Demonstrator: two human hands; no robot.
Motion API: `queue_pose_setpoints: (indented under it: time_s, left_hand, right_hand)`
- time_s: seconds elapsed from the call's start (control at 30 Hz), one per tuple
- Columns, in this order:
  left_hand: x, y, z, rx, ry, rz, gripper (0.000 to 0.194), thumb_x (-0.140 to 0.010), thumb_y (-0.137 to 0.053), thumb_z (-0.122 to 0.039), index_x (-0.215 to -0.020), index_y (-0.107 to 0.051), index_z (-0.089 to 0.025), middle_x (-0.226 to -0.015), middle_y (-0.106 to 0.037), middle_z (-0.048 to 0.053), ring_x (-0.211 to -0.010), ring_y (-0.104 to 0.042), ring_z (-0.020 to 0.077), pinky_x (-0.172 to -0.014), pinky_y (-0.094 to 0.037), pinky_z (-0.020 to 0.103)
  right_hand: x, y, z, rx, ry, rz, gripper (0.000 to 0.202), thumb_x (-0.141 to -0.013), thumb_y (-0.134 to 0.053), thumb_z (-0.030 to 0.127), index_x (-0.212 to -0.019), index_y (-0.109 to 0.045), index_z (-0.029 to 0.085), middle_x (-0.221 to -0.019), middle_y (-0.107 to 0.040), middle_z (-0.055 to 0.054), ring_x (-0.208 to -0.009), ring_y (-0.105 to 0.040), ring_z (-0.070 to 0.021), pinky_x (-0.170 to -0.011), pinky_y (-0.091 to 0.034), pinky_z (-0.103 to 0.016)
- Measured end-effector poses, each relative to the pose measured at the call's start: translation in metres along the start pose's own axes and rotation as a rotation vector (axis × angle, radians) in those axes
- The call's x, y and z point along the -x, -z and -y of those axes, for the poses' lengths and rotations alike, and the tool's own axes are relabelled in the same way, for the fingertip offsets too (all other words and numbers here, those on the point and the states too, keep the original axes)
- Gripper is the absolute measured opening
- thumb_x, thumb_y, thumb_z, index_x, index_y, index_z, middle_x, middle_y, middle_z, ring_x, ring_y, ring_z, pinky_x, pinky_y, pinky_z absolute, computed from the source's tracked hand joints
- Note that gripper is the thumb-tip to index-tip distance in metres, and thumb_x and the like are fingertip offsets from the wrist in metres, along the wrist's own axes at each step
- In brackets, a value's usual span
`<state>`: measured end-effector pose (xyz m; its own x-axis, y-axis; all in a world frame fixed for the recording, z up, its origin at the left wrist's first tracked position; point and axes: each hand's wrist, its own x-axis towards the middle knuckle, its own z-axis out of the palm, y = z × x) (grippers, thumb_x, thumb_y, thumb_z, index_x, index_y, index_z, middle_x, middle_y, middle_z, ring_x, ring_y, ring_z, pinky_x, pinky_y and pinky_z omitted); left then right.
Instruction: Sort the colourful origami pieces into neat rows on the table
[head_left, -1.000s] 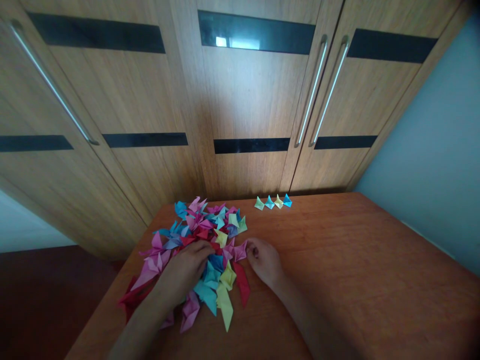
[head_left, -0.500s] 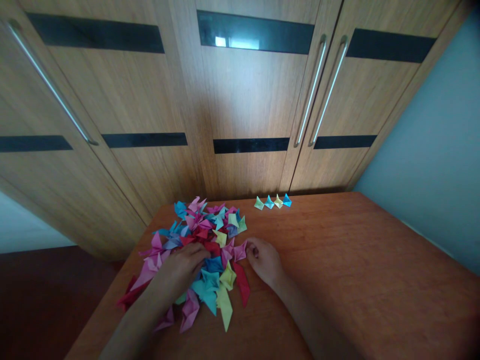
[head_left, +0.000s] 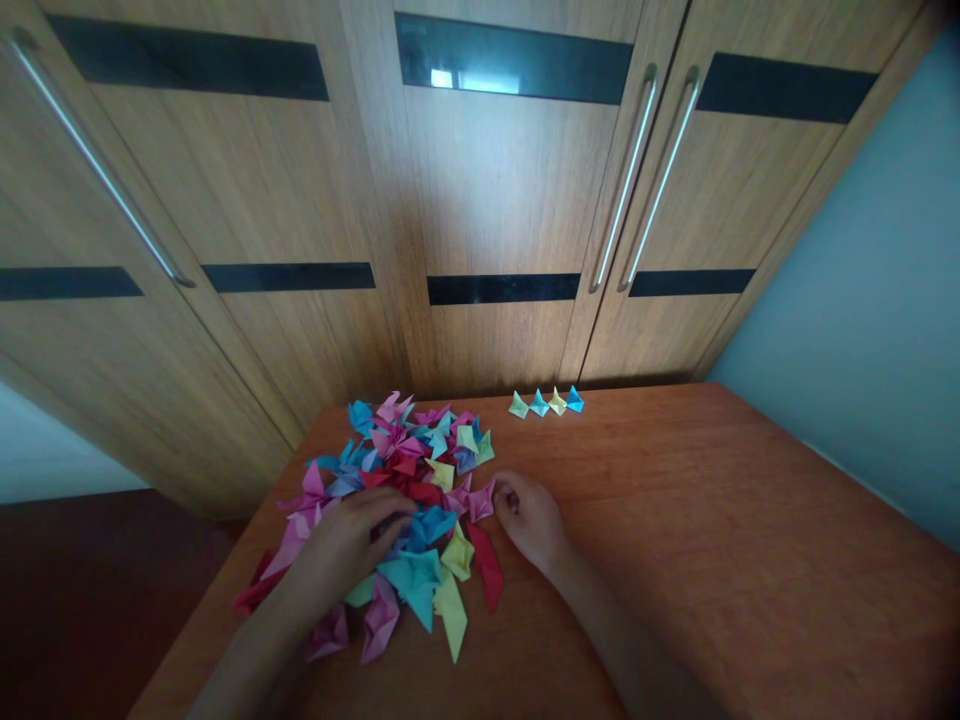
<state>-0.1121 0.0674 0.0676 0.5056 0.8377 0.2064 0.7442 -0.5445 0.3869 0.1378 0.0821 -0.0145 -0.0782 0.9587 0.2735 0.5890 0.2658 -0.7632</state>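
Note:
A pile of folded paper origami pieces (head_left: 397, 440) in pink, red, blue, teal and yellow covers the left part of the table. My left hand (head_left: 360, 530) reaches into it with bent fingers, thumb apart from the fingertips. Right beside those fingertips lies a blue origami piece (head_left: 433, 525); whether they touch it is unclear. At the pile's right edge, my right hand (head_left: 531, 515) is closed, its curled fingers pinching the edge of a pink origami piece (head_left: 481, 501). Teal (head_left: 415, 580) and yellow origami pieces (head_left: 451, 610) lie nearer to me.
Several small origami pieces (head_left: 538, 404), green, blue and yellow, stand in a row at the back of the brown wooden table (head_left: 697, 530). Behind it rises a wooden wardrobe (head_left: 495, 200) with metal handles. A pale wall (head_left: 862, 350) borders the right side.
My left hand has shifted slightly left and toward me, and the blue piece beside its fingers has shifted and shows more. My right hand stays almost still at the pink piece.

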Motion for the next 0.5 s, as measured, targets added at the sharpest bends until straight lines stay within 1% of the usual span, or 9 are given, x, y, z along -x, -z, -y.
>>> queue_pose_setpoints:
  time_s: [0.1,0.13,0.2,0.27,0.33,0.4,0.5]
  left_hand:
    - [-0.004,0.005,-0.008,0.064,0.062,-0.156,0.016,-0.086,-0.052,-0.027,-0.093,-0.066,-0.023,-0.093,-0.071,0.000,-0.086,-0.066,0.0163,-0.079,-0.050,0.026]
    - [-0.007,0.004,-0.011,0.075,0.078,-0.207,0.016,-0.085,-0.053,-0.028,-0.093,-0.066,-0.023,-0.093,-0.071,0.000,-0.086,-0.066,0.0167,-0.078,-0.050,0.027]
    - [-0.014,-0.001,-0.018,0.085,0.083,-0.273,0.015,-0.085,-0.054,-0.029,-0.093,-0.065,-0.023,-0.091,-0.071,0.000,-0.085,-0.066,0.0170,-0.077,-0.051,0.027]
    - [-0.023,-0.009,-0.026,0.084,0.055,-0.286,0.014,-0.085,-0.054,-0.025,-0.094,-0.065,-0.023,-0.093,-0.071,0.001,-0.086,-0.066,0.0171,-0.078,-0.050,0.027]
    - [-0.032,-0.018,-0.032,0.080,0.014,-0.266,0.015,-0.085,-0.054,-0.021,-0.095,-0.064,-0.023,-0.095,-0.070,0.002,-0.089,-0.065,0.0174,-0.081,-0.050,0.029]
    - [-0.040,-0.026,-0.036,0.071,-0.019,-0.242,0.015,-0.085,-0.054,-0.018,-0.095,-0.064,-0.022,-0.095,-0.069,0.002,-0.090,-0.064,0.0177,-0.082,-0.049,0.030]
    - [-0.047,-0.034,-0.038,0.061,-0.057,-0.212,0.014,-0.084,-0.054,-0.017,-0.093,-0.064,-0.022,-0.091,-0.068,0.002,-0.087,-0.063,0.0175,-0.081,-0.049,0.030]
  right_hand:
    - [0.000,0.001,0.000,-0.152,-0.004,-0.073,0.026,-0.081,-0.047,0.019,-0.102,-0.062,0.019,-0.081,-0.066,-0.001,-0.067,-0.058,-0.0131,-0.064,-0.045,-0.022]
    - [0.000,0.002,0.001,-0.207,0.001,-0.098,0.027,-0.081,-0.048,0.021,-0.104,-0.061,0.019,-0.083,-0.065,-0.002,-0.068,-0.058,-0.0135,-0.065,-0.046,-0.023]
    - [0.000,0.005,0.002,-0.311,0.018,-0.124,0.027,-0.082,-0.051,0.026,-0.106,-0.061,0.018,-0.085,-0.065,-0.003,-0.072,-0.059,-0.0142,-0.066,-0.047,-0.023]
    - [0.001,0.008,0.003,-0.393,0.035,-0.113,0.027,-0.082,-0.054,0.030,-0.105,-0.062,0.019,-0.083,-0.064,-0.003,-0.071,-0.059,-0.0141,-0.065,-0.047,-0.023]
    - [0.002,0.011,0.003,-0.442,0.051,-0.098,0.026,-0.082,-0.056,0.033,-0.103,-0.063,0.019,-0.078,-0.063,-0.001,-0.069,-0.057,-0.0133,-0.062,-0.046,-0.022]
    - [0.002,0.013,0.003,-0.447,0.063,-0.102,0.026,-0.082,-0.058,0.036,-0.100,-0.065,0.019,-0.073,-0.062,0.000,-0.064,-0.055,-0.0123,-0.059,-0.045,-0.022]
    - [0.001,0.015,0.000,-0.390,0.077,-0.132,0.023,-0.082,-0.058,0.036,-0.092,-0.068,0.018,-0.069,-0.062,0.000,-0.062,-0.054,-0.0120,-0.057,-0.044,-0.022]
